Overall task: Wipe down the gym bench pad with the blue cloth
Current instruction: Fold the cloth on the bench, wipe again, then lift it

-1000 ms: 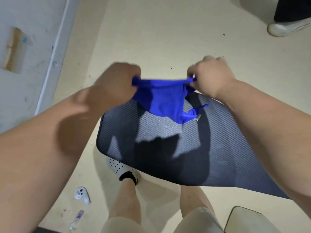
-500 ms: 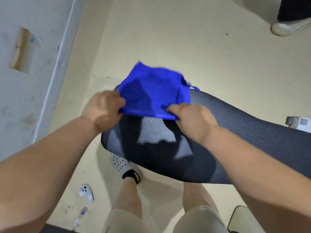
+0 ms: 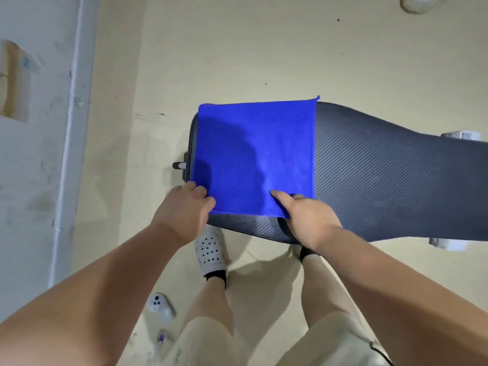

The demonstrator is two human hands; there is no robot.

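Where blue cloth [image 3: 253,157] lies, bench pad [image 3: 369,167] hidden, far right cropped.

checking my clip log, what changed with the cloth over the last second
The blue cloth, held bunched in the air between both hands a second ago, was flung out and lowered; it now lies spread flat on the end of the bench pad. The left hand and right hand still pinch its near corners. The pad appears unmoved.
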